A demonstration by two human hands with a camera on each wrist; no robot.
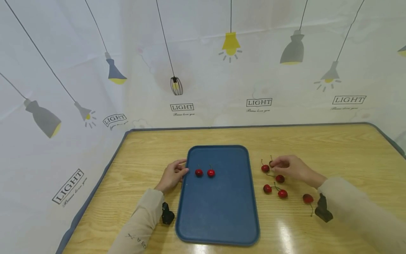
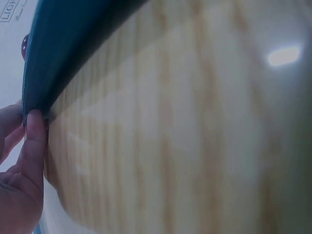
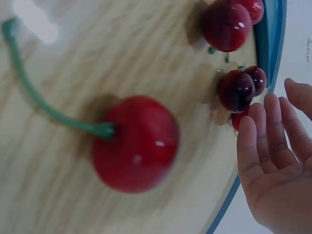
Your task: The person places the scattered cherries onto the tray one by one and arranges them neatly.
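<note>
My left hand [image 1: 171, 175] holds the left rim of a blue tray [image 1: 219, 211], and in the left wrist view its thumb and fingers pinch the edge. Two red cherries [image 1: 210, 173] with upright stems sit side by side on the tray's upper half. To the right of the tray, my right hand [image 1: 293, 167] reaches over the table, fingertips beside a cherry [image 1: 271, 163] that they partly cover. The right wrist view shows that hand's fingers [image 3: 275, 131] loosely extended, the thumb apart from them. A nearby cherry [image 1: 265, 168] stands to the left of the fingertips.
More cherries lie on the wooden table [image 1: 152, 144] below the right hand, including a joined-looking pair [image 1: 282, 193]. A single cherry [image 1: 307, 198] rests near the right wrist's black camera mount [image 1: 323, 210]. White lamp-patterned cloth [image 1: 219, 88] surrounds the table's back and left side.
</note>
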